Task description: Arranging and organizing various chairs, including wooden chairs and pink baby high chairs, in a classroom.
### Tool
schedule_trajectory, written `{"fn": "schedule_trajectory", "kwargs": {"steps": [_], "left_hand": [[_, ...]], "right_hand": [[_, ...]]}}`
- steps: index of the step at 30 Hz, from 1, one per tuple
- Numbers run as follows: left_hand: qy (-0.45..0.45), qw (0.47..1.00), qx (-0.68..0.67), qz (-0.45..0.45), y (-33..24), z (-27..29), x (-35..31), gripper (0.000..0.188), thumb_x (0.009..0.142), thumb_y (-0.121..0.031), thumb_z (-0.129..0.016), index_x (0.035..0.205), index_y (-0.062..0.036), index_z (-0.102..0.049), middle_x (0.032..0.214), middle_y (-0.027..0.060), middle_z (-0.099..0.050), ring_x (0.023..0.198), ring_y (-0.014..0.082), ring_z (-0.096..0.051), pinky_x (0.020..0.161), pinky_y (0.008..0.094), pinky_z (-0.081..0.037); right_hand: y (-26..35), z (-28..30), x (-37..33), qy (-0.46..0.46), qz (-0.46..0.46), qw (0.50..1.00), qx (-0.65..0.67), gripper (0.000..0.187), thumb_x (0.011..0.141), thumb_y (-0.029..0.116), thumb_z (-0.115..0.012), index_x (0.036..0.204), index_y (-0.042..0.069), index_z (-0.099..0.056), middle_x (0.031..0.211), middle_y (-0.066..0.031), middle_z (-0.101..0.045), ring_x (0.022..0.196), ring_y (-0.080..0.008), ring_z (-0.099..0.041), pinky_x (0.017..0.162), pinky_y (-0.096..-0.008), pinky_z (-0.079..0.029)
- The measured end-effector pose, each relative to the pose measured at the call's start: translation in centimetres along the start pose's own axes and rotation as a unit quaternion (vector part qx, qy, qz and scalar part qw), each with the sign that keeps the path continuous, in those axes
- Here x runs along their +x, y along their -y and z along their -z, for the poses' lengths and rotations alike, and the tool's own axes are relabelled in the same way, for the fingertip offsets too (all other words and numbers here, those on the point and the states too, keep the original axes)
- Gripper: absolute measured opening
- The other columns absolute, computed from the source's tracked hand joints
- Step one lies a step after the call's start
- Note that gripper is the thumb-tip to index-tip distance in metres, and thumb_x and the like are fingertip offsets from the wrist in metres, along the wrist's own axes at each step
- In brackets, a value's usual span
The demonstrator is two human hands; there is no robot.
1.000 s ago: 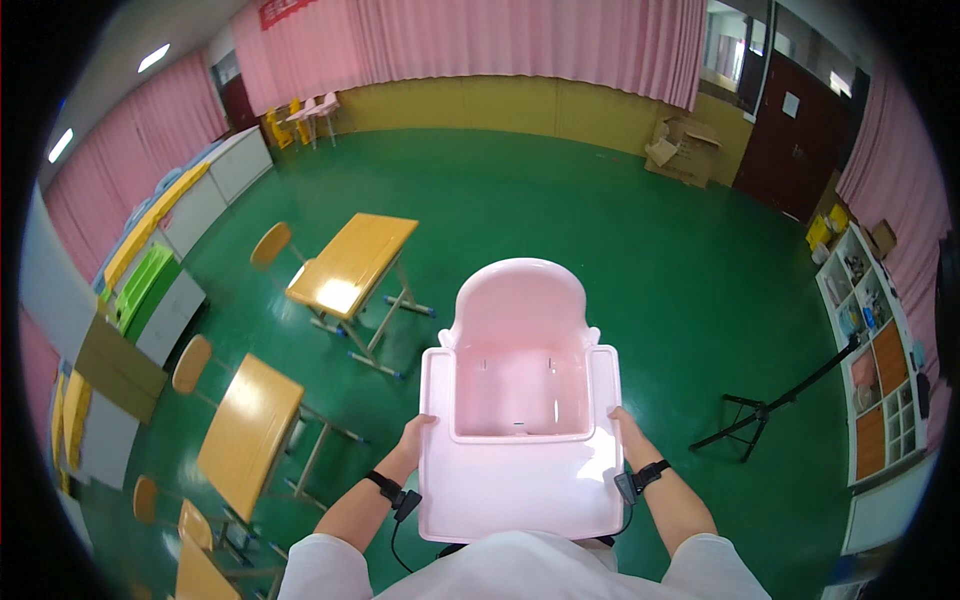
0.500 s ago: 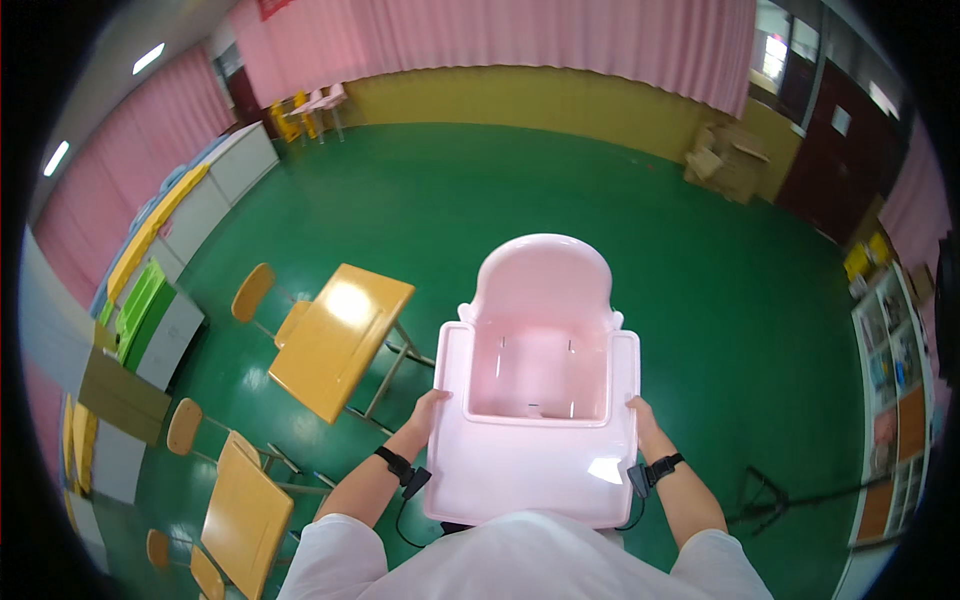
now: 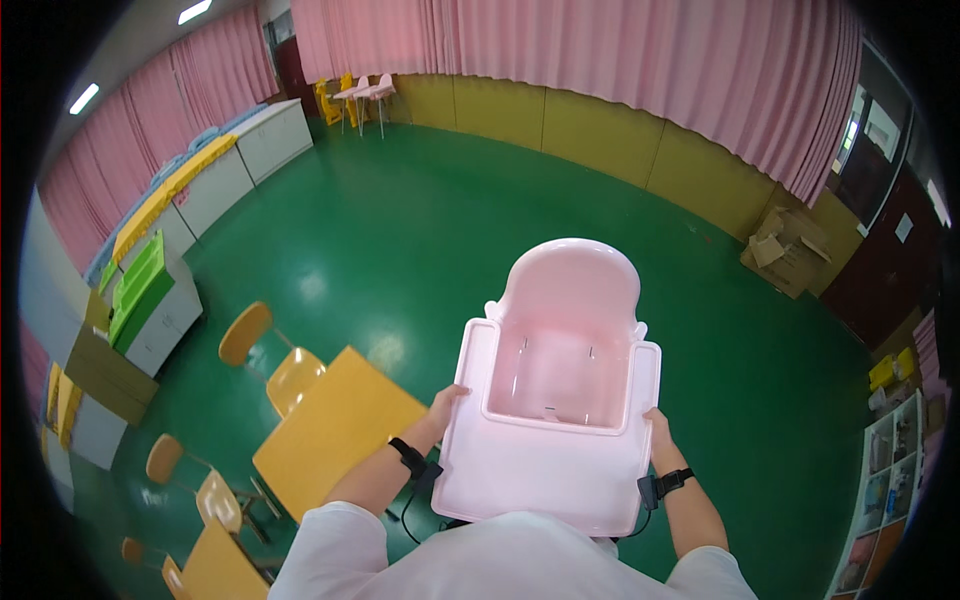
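sliding toward the right of the picture since the earlier frame, the pink high chair (image 3: 562,370) also leans a touch more clockwise, and the yellow desk (image 3: 335,430) has come nearer my left hand (image 3: 445,408). the high chair sits low in the frame, right of centre, its tray (image 3: 545,470) toward me and its rounded backrest (image 3: 572,283) pointing up the frame. i judge it bulky but not very heavy: the shell looks like hard, glossy plastic, stiff and hardly fragile, though its smooth rims may let my fingers slip. what is below the tray is hidden, so how top-heavy it is, i can only guess. the two side edges of the tray look like the best place to take hold, one hand opposite the other, to keep it level; if the tray is only clipped on, it could work loose under a hard pull. my left hand is curled narrow on the tray's left edge; my right hand (image 3: 657,432) clasps the right edge, a bit lower in the frame. the fingers underneath are hidden, so i can't tell how tightly they press.
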State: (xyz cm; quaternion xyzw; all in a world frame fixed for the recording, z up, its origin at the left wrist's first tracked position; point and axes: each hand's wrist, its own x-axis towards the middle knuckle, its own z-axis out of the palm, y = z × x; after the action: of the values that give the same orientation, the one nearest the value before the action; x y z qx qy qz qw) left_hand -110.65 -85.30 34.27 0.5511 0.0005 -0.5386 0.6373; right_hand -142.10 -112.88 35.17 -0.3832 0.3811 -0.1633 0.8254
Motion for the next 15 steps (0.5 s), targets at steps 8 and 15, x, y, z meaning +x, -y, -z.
{"fn": "schedule_trajectory", "kwargs": {"steps": [8,15], "left_hand": [[0.011,0.998,-0.055,-0.008,-12.7,3.5,18.1,0.045,0.072,-0.032,-0.047,0.103,-0.0006,-0.057,0.088,0.0141,-0.062,0.076,0.0264,-0.062,0.073,0.037,-0.049],[-0.126,0.986,-0.077,-0.074,-25.0,8.5,25.4,0.042,0.073,-0.033,-0.047,0.098,-0.0007,-0.057,0.088,0.0138,-0.061,0.079,0.0256,-0.061,0.074,0.0359,-0.049]], "right_hand": [[8.2,-5.8,25.0,0.001,-0.05,0.998,-0.042,0.057,0.069,0.026,-0.044,0.117,-0.006,-0.045,0.103,-0.0212,-0.056,0.096,-0.0337,-0.056,0.085,-0.0435,-0.046],[16.9,-20.0,43.2,0.127,-0.081,0.986,-0.074,0.048,0.068,0.024,-0.046,0.103,-0.007,-0.051,0.087,-0.0186,-0.057,0.079,-0.0308,-0.059,0.073,-0.0401,-0.05]]}}
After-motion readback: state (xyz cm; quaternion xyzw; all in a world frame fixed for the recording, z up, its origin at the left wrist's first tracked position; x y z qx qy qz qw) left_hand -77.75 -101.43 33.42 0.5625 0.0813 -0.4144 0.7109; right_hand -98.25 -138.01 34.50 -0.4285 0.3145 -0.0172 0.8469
